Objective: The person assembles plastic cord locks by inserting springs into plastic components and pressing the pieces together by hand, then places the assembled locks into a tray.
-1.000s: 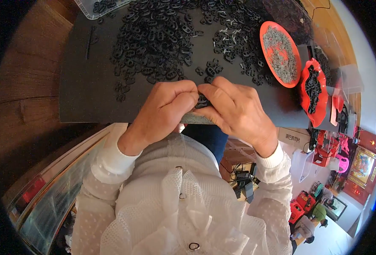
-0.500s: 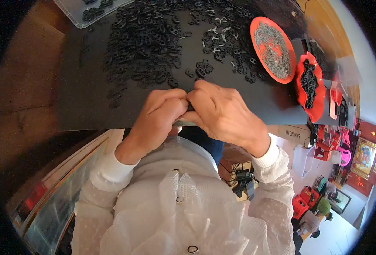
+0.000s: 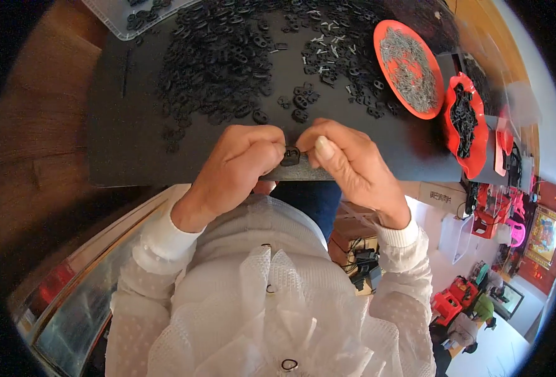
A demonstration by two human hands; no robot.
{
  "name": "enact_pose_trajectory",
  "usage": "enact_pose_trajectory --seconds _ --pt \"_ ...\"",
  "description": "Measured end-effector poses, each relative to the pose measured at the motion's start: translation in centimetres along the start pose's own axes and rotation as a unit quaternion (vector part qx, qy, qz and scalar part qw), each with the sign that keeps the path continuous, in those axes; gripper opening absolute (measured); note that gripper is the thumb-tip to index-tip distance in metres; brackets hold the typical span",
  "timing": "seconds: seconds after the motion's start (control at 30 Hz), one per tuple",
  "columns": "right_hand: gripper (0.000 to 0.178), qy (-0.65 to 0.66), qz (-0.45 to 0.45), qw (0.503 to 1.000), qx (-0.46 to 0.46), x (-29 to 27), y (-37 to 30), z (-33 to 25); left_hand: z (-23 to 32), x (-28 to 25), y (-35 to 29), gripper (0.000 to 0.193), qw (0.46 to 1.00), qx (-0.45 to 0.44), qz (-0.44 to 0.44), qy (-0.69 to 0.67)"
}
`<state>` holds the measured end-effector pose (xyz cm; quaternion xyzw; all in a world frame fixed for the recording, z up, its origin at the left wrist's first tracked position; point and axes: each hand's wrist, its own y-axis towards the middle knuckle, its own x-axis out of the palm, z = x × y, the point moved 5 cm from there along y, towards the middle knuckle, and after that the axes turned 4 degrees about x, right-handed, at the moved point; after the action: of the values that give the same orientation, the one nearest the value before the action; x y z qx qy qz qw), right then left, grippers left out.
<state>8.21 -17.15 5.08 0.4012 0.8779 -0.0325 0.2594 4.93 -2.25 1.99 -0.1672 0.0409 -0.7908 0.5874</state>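
Note:
My left hand point(image 3: 243, 157) is closed, its thumb and curled fingers pinching a small black plastic piece with two holes point(image 3: 290, 156) by its left side. The piece is held just above the table's near edge. Close to its right side is my right hand point(image 3: 350, 160), fingers curled in and thumb bent over them. Whether a small part sits between those fingertips cannot be made out. Just beyond my hands, several similar black pieces point(image 3: 300, 102) lie in a small cluster.
A large heap of black pieces point(image 3: 218, 63) covers the table's middle left. Small silver metal parts point(image 3: 331, 44) lie among more pieces. To the right stand a red plate point(image 3: 439, 94) of silver parts and a red wavy dish point(image 3: 479, 154) of black parts. A clear bin point(image 3: 124, 34) is far left.
My hands were pressed together, hiding what they held. My right hand has since drawn off to the right, and the black piece now shows in my left hand. The view has shifted slightly.

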Motion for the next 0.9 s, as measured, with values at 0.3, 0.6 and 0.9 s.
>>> enact_pose_trajectory --seconds 0.3,0.6,0.9 --pt "0.025 0.138 -0.021 0.984 0.115 -0.1 -1.3 0.6 1.2 1.7 0.7 0.017 0.948 0.251 -0.048 0.19" --pt "0.02 0.311 -0.003 0.94 0.142 0.3 -3.3 0.2 3.8 4.6 -0.3 0.021 0.788 0.437 -0.078 0.427" --pt "0.022 0.379 0.06 0.9 0.205 -2.6 -5.7 1.1 3.8 5.9 0.9 0.025 0.877 0.322 -0.12 0.336"
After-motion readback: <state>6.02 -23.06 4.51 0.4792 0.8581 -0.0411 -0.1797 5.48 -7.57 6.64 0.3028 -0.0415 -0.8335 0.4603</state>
